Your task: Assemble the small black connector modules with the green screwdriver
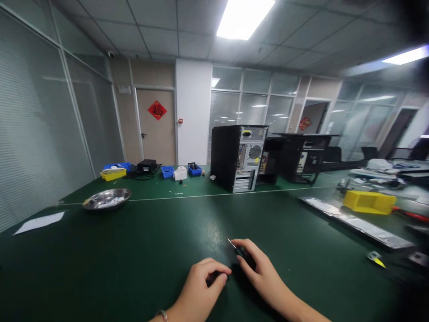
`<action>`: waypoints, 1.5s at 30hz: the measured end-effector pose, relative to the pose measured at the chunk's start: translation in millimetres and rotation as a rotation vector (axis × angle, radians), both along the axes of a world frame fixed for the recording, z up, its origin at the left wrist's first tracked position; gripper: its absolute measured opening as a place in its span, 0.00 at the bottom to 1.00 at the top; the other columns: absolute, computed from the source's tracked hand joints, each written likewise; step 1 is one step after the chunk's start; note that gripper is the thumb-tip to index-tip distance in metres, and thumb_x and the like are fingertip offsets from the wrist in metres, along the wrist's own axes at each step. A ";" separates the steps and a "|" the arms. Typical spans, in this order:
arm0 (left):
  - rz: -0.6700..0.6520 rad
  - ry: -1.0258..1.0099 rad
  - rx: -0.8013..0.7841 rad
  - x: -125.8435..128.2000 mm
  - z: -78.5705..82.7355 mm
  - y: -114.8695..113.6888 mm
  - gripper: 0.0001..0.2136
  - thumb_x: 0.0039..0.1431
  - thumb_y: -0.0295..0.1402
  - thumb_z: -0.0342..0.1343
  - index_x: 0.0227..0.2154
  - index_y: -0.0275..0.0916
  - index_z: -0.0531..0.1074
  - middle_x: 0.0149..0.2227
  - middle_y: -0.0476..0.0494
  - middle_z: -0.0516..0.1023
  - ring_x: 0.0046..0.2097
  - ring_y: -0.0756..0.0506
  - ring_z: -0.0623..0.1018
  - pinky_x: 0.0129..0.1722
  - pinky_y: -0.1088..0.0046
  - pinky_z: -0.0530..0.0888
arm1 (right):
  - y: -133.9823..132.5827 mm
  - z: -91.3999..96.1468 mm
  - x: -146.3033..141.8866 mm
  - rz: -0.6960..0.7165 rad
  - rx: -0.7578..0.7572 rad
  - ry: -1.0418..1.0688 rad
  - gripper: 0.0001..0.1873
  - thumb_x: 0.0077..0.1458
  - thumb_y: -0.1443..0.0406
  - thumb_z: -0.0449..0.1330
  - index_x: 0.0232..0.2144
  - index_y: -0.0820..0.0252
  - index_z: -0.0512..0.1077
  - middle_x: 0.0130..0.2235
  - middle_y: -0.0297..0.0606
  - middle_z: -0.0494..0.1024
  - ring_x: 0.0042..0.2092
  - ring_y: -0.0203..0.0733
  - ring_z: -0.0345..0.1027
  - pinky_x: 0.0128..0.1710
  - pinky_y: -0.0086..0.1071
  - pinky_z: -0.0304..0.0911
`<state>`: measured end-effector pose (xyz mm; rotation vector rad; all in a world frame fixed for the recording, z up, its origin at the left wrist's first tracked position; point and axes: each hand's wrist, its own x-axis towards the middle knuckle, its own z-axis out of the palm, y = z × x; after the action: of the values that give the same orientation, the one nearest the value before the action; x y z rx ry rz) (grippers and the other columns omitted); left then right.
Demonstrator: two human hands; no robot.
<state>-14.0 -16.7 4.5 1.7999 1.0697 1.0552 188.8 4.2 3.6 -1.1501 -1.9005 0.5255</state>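
Low over the green table, near its front, my two hands are close together but apart. Between its thumb and fingers, my right hand holds a small screwdriver. The thin metal shaft points up and left, and the hand hides much of the black handle. My left hand is just left of it, with curled fingers and the thumb close to the index finger. Something small and dark shows at those fingertips, too hidden to name. A bracelet circles the left wrist.
Computer cases stand at the back centre and right. A metal bowl and paper sheet lie left. Blue trays and a black box line the back. Right: a long metal panel, yellow bin and loose parts.
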 end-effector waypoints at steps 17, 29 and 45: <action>0.016 -0.073 -0.036 2.5 -5.6 2.3 0.09 0.58 0.28 0.55 0.36 0.35 0.81 0.36 0.40 0.82 0.37 0.44 0.79 0.40 0.68 0.76 | 34.1 4.7 50.9 -0.035 -0.136 -0.008 0.22 0.58 0.52 0.57 0.47 0.60 0.74 0.44 0.43 0.80 0.44 0.47 0.73 0.48 0.40 0.68; -0.061 -0.177 -0.176 -8.0 -2.8 -1.5 0.08 0.59 0.25 0.56 0.37 0.34 0.80 0.33 0.42 0.82 0.35 0.47 0.80 0.42 0.67 0.76 | 35.5 -0.2 46.4 -0.060 -0.277 0.065 0.25 0.53 0.52 0.58 0.48 0.62 0.73 0.30 0.36 0.75 0.27 0.37 0.64 0.26 0.31 0.62; -0.065 -0.030 -0.030 -9.5 -3.0 -1.4 0.07 0.54 0.26 0.63 0.36 0.35 0.80 0.49 0.36 0.79 0.37 0.45 0.79 0.44 0.66 0.76 | 7.3 -13.5 -2.1 0.026 0.223 -0.470 0.21 0.60 0.54 0.52 0.50 0.52 0.74 0.49 0.48 0.78 0.49 0.58 0.70 0.49 0.55 0.62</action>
<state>-23.5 -18.2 1.5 1.7775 0.9973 1.0196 186.7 11.6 -9.9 -1.1714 -2.3050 0.0480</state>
